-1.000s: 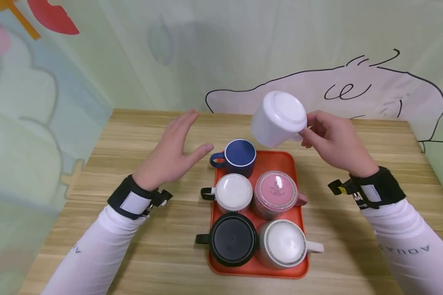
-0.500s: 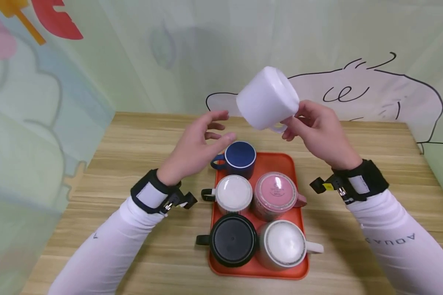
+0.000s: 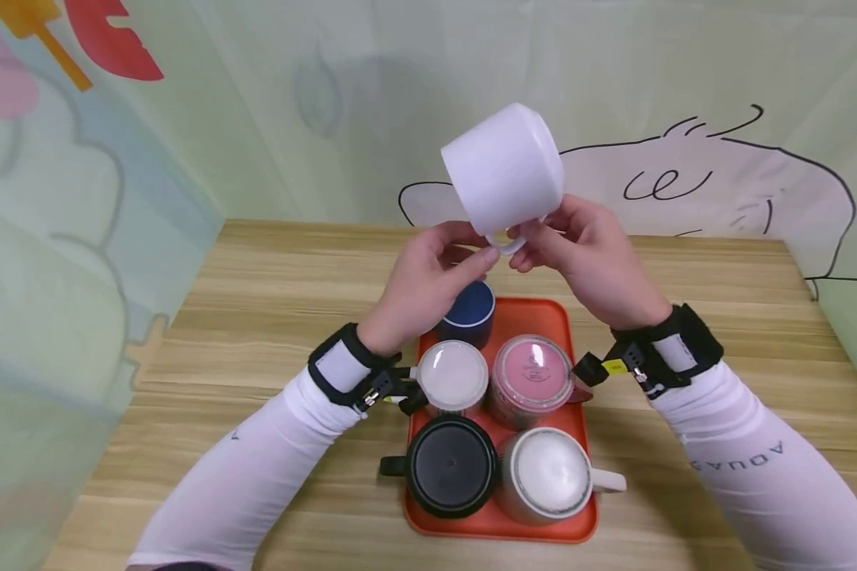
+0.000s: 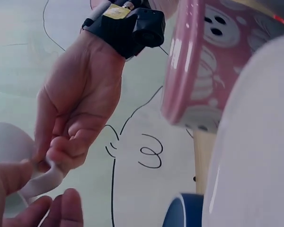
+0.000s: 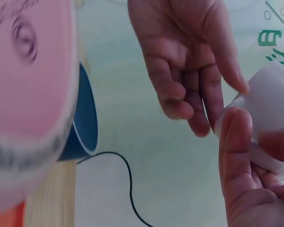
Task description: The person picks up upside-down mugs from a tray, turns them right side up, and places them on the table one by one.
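A white mug is held up above the far end of the tray, tilted with its base to the upper right and its handle downward. My right hand grips the mug's handle between thumb and curled fingers. From the left, my left hand has come up to the handle. In the right wrist view, the left thumb touches the mug while its other fingers stay apart from it, loosely bent. Below the left hand sits a blue mug, partly covered by that hand, with its mouth upward.
A red tray on the wooden table bears the blue mug plus a pink mug, a white mug with a dark handle, a black mug and a cream mug, bases up. A printed curtain hangs behind.
The white mug has risen, moved left and turned in my right hand, so its handle points down. My left hand has moved right and up to the handle. Mugs on the tray stay put.
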Action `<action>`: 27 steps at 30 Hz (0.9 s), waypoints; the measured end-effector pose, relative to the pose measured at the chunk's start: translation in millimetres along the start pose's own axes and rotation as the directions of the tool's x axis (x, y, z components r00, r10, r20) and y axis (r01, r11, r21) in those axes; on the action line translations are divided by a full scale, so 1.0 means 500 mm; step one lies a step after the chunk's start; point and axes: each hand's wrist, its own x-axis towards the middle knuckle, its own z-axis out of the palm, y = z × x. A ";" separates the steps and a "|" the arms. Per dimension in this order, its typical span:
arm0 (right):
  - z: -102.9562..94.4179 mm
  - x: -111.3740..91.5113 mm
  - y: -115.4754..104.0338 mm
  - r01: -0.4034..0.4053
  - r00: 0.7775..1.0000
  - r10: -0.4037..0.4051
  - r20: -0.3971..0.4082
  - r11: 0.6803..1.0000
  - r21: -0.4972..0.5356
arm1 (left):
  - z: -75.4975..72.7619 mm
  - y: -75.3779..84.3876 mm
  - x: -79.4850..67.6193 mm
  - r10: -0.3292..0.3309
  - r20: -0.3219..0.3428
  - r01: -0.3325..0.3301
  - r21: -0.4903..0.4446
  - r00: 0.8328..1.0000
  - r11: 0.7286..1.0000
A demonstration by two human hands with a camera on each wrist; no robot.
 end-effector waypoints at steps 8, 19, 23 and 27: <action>0.021 0.005 0.003 -0.010 1.000 0.006 0.030 0.994 0.112 | 0.012 -0.001 0.005 -0.044 -0.089 0.026 -0.195 0.995 0.980; 0.032 0.005 0.001 -0.047 0.998 0.043 0.050 0.995 0.090 | 0.009 -0.009 0.004 0.056 -0.163 -0.087 -0.190 0.985 0.978; 0.030 0.004 0.001 -0.068 0.996 0.063 0.063 0.994 0.080 | 0.005 -0.008 0.006 0.096 -0.187 -0.133 -0.198 0.978 0.971; 0.028 0.003 0.002 -0.087 0.994 0.082 0.079 0.994 0.067 | -0.001 -0.006 0.005 0.117 -0.203 -0.158 -0.199 0.972 0.967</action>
